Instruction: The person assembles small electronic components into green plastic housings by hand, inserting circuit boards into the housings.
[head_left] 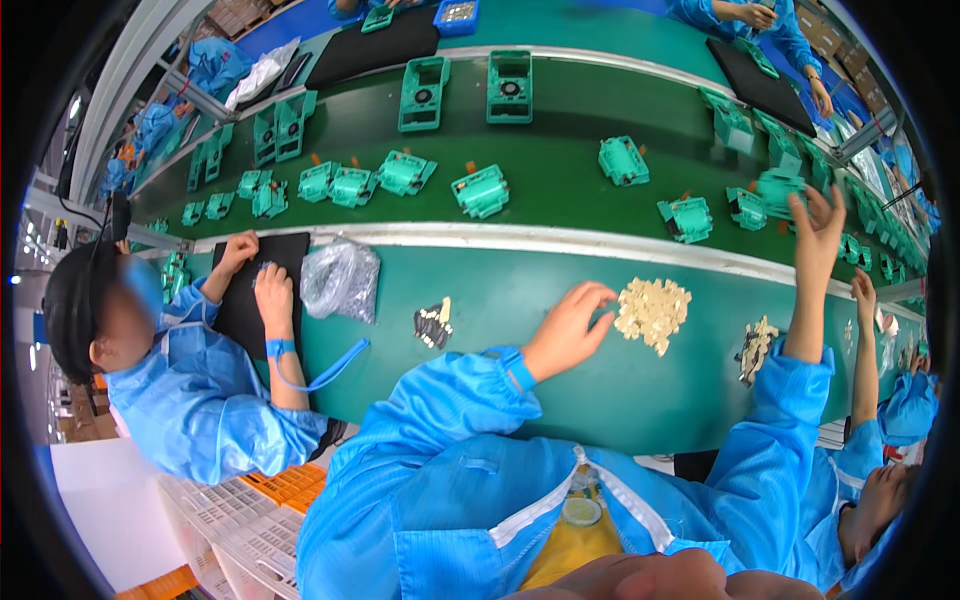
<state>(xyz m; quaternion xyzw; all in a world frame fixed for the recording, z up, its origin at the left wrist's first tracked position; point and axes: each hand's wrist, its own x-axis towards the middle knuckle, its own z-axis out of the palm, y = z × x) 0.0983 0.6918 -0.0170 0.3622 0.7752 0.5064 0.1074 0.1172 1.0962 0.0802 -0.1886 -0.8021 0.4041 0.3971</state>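
Observation:
My left hand (572, 335) hovers over the green bench just left of a pile of small cream-coloured flat pieces (652, 312). Its fingers are curved and apart, with nothing visible between them. Stretched out to the right over the belt, my right hand (820, 232) has its thumb side at the edge of a motion-blurred green plastic housing (780, 190); it seems to hold it there, though the finger contact is smeared. Below that arm lies a small mixed heap of black and cream pieces (757, 348). A similar mixed heap (433, 324) lies left of my left hand.
A metal rail (480, 236) separates the bench from a dark green belt (560, 170) carrying several green housings. A co-worker (210, 370) sits at left beside a black mat (262, 300) and a clear bag of small parts (340, 280). Another person's raised hand (864, 292) is close at right.

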